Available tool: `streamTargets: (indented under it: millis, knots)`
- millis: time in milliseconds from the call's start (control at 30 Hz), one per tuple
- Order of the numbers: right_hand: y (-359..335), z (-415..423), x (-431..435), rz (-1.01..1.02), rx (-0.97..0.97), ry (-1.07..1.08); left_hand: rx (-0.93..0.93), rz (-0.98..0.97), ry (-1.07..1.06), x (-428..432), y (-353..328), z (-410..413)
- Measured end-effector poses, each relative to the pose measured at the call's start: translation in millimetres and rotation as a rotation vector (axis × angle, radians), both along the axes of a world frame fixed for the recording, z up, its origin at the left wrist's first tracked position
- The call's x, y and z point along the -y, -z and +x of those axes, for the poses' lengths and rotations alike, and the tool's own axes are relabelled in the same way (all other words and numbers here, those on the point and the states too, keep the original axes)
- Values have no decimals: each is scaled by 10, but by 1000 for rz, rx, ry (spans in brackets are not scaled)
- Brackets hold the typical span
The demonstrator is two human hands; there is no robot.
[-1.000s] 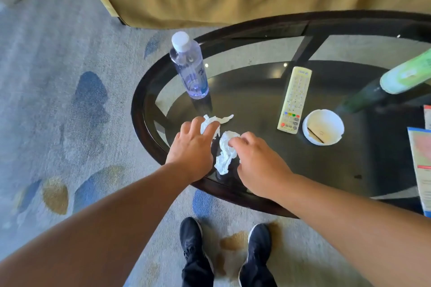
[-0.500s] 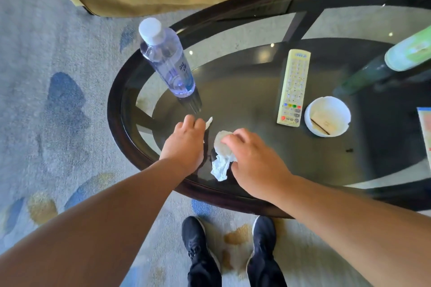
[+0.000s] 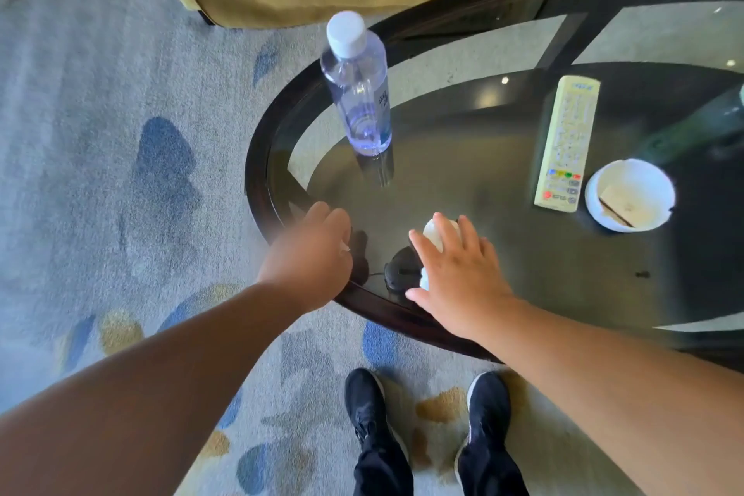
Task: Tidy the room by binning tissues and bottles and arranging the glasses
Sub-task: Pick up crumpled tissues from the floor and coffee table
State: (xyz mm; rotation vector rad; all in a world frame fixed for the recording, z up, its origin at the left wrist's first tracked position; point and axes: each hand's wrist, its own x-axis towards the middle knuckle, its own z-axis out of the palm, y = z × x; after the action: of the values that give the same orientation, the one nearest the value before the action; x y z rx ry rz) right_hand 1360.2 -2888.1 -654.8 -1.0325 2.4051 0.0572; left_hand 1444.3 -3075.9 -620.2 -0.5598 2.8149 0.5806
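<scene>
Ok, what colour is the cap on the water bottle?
White; the cap tops the clear water bottle, seen best in the head view.

Both bare arms are stretched forward, the left hand, blurred, being curled around a white scrap at its fingertips, while the right hand is held palm down, fingers spread straight over a tissue.

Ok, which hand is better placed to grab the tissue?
Right. The right hand lies spread over the tissue; the left hand is apart from it, blurred, near the table edge.
</scene>
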Motion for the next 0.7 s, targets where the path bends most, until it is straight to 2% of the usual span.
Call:
streamTargets:
  millis: [133, 400, 700]
  knots:
    - [5, 14, -22, -116, -124, 0, -24, 8, 21, -35, 40, 89]
    - [-303, -31, 57, -224, 17, 91, -83, 69, 19, -67, -124, 153]
    - [-1084, 53, 278, -333, 147, -67, -144, -55, -113, 183, -791, 325]
